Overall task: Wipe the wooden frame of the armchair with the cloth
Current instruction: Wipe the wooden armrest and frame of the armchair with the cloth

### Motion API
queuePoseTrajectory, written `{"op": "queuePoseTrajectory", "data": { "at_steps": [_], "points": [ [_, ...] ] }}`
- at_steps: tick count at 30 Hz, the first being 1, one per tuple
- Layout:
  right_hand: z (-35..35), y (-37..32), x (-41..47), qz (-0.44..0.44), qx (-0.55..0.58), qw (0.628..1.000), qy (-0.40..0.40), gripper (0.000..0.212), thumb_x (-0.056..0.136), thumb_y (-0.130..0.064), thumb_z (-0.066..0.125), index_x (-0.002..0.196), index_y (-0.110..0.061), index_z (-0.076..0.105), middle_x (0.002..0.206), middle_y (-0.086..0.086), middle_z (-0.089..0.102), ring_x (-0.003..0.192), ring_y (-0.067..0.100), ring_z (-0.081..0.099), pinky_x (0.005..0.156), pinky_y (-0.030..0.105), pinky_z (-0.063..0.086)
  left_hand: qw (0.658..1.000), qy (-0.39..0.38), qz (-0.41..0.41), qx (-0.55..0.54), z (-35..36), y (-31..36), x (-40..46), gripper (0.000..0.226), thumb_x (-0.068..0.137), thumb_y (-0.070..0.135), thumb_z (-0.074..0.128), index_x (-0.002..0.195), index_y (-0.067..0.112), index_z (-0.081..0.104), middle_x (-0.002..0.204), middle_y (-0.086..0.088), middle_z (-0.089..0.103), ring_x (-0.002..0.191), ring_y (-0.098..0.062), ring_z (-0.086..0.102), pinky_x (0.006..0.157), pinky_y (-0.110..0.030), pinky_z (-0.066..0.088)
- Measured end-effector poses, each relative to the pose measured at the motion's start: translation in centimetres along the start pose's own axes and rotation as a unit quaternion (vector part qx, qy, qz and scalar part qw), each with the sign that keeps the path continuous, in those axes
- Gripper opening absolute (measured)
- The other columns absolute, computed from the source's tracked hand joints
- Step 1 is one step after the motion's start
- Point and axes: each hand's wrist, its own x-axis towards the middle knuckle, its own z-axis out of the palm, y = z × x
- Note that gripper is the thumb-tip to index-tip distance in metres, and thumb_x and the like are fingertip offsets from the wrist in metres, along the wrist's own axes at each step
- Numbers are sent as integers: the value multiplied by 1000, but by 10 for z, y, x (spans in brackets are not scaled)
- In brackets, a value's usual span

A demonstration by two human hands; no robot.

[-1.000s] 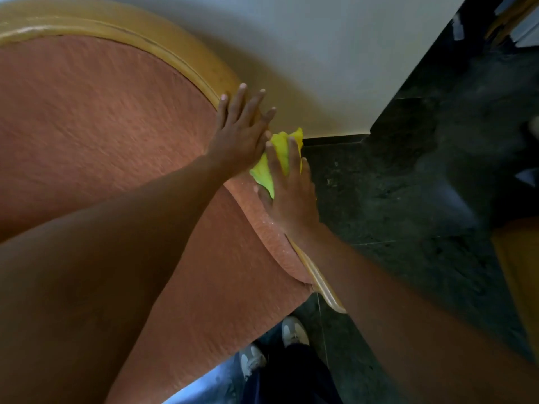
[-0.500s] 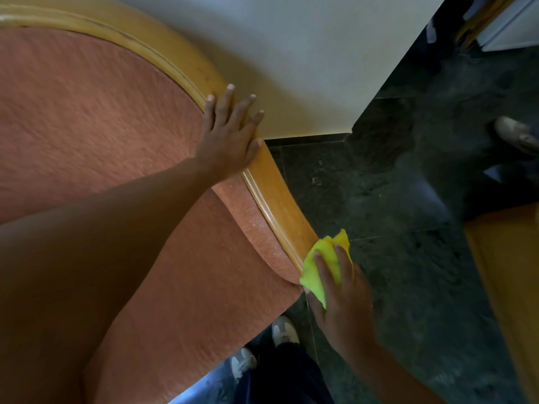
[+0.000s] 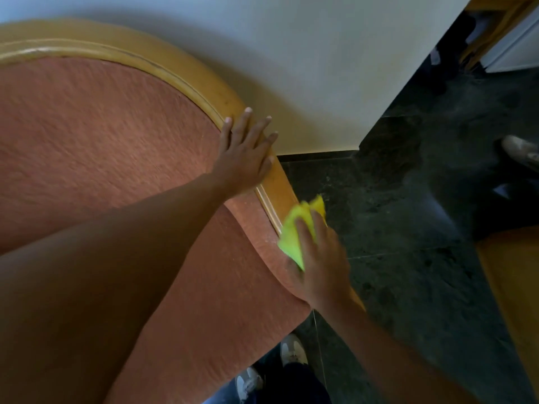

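The armchair's curved wooden frame (image 3: 180, 74) borders its orange upholstered back (image 3: 102, 135) and runs down to the right. My left hand (image 3: 245, 153) lies flat on the frame's bend, fingers spread, holding nothing. Lower down, my right hand (image 3: 320, 263) presses a yellow cloth (image 3: 294, 234) against the frame's right side. My fingers cover part of the cloth, and my hand hides the frame beneath it.
A white wall (image 3: 306, 53) stands right behind the chair. Dark stone floor (image 3: 408, 228) lies to the right. My white shoes (image 3: 291, 351) show below. Another person's shoe (image 3: 522, 150) is at the far right, and wooden furniture (image 3: 513, 287) at the right edge.
My right hand slid the cloth down the frame away from my left hand, then came part of the way back up. My left hand stayed on the bend.
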Motion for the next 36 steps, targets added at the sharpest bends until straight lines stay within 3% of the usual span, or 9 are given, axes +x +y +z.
{"op": "queuePoseTrajectory", "data": {
  "at_steps": [3, 6, 9, 14, 17, 22, 28, 31, 36],
  "points": [
    [-3, 31, -82, 20, -26, 999, -23, 80, 78, -38, 70, 148, -23, 35, 162, 10, 23, 128, 39, 46, 92, 54, 49, 1000, 2, 0, -4, -2, 1, -1, 65, 95, 49, 15, 150, 19, 33, 163, -9, 17, 149, -38, -3, 115, -56, -8],
    [-2, 39, -107, 46, -56, 997, -15, 85, 69, -35, 80, 144, -20, 43, 157, 16, 32, 119, 45, 50, 88, 54, 50, 1000, 4, 1, 1, 0, -1, -2, 63, 96, 48, 17, 150, 19, 33, 163, -9, 16, 149, -39, -5, 115, -56, -9],
    [1, 13, -64, 52, -68, 996, -7, 81, 75, -40, 76, 145, -18, 42, 157, 16, 32, 121, 45, 47, 90, 55, 48, 1000, 2, 2, 2, 1, 0, -3, 62, 97, 48, 18, 150, 19, 33, 163, -9, 16, 149, -39, -5, 114, -56, -10],
    [6, -47, 81, 43, -16, 996, 76, 84, 89, -64, 52, 155, -21, 24, 162, 16, 21, 132, 42, 38, 96, 55, 44, 1000, 3, 1, 9, 0, 0, -3, 66, 93, 50, 14, 149, 20, 35, 163, -7, 17, 149, -38, -4, 114, -54, -11],
    [4, -56, 101, 14, -16, 996, 85, 87, 90, -69, 47, 157, -22, 17, 164, 14, 15, 136, 42, 34, 98, 56, 42, 1000, -1, -7, -1, -4, 0, -3, 65, 93, 46, 12, 149, 21, 36, 163, -6, 16, 150, -35, -5, 115, -53, -10],
    [0, -2, -11, 4, -50, 999, -7, 79, 88, -49, 61, 154, -22, 26, 163, 13, 18, 132, 40, 40, 93, 54, 49, 1000, -22, 2, 18, -6, 1, -3, 59, 99, 48, 27, 151, 22, 30, 164, -7, 11, 149, -37, -8, 114, -54, -13],
    [-1, 36, -98, 54, -68, 995, -41, 80, 79, -40, 75, 147, -19, 38, 159, 16, 29, 121, 46, 49, 89, 58, 51, 1000, -10, -8, 18, -5, 3, -4, 58, 99, 47, 29, 151, 20, 30, 163, -8, 15, 149, -37, -6, 115, -54, -12],
    [1, 11, -61, 54, -82, 995, -19, 80, 81, -40, 75, 147, -16, 38, 157, 19, 30, 120, 47, 48, 89, 58, 50, 1000, -10, -7, 16, -4, 3, -4, 58, 99, 47, 29, 150, 19, 32, 163, -8, 16, 149, -38, -5, 115, -55, -11],
    [8, -46, 72, 43, -46, 996, 69, 78, 92, -53, 56, 154, -17, 25, 161, 18, 22, 132, 45, 40, 98, 56, 44, 999, -5, -19, -32, -3, 3, -3, 61, 99, 52, 20, 147, 20, 39, 162, -4, 19, 150, -34, -7, 115, -52, -13]
  ]
}}
